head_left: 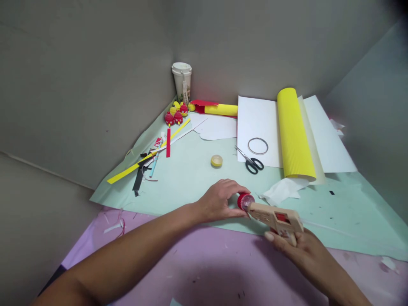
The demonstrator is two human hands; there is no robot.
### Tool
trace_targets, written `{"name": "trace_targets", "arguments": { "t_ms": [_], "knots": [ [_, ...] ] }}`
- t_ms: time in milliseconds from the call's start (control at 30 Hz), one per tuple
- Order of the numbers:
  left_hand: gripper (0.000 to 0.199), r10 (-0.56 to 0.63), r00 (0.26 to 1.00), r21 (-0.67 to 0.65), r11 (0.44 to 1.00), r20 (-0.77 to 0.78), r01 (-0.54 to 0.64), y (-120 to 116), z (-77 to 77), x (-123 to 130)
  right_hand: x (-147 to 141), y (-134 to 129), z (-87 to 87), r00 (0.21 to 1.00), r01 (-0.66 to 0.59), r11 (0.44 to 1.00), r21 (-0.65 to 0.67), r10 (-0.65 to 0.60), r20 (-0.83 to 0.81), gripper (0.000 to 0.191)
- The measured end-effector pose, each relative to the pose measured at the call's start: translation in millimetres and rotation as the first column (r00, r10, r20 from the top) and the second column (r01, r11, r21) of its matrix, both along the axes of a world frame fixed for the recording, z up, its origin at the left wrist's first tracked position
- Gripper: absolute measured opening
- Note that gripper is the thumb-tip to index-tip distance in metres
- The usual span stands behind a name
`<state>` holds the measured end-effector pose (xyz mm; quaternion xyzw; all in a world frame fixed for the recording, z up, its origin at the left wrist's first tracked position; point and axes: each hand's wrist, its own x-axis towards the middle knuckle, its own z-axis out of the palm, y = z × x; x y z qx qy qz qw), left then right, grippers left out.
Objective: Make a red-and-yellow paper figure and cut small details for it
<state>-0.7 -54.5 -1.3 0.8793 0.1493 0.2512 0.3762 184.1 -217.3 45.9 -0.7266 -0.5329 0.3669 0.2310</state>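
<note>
My left hand (219, 199) pinches a small round red piece (245, 200) of ridged material, its hollow side turned to the right. In my right hand (301, 250) is a beige hot glue gun (274, 217), gripped by its handle. The gun's nozzle end meets the opening of the red piece; whether it touches the inside is hidden. A small yellow ring-shaped roll (216, 160) lies just beyond my left hand. Black-handled scissors (251, 163) rest farther back, beside a thin grey ring (258, 145).
A yellow corrugated roll (296, 134) lies on white sheets (331, 136) at right, near crumpled tissue (283, 190). Small red and yellow round figures (174, 114) sit by a lidded white cup (182, 83). Yellow strips (127, 172) and black scraps (138, 178) lie at left on the green sheet (181, 182).
</note>
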Motion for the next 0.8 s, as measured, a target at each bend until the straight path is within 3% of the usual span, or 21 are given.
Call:
{"name": "trace_targets", "arguments": {
  "t_ms": [800],
  "knots": [
    [0.056,-0.054,0.999,-0.189,0.981,0.001,0.053,-2.0,4.3,0.8,-1.8,0.9,-4.1,1.000,0.013,0.998,0.058,-0.014,0.019,0.047]
  ]
}}
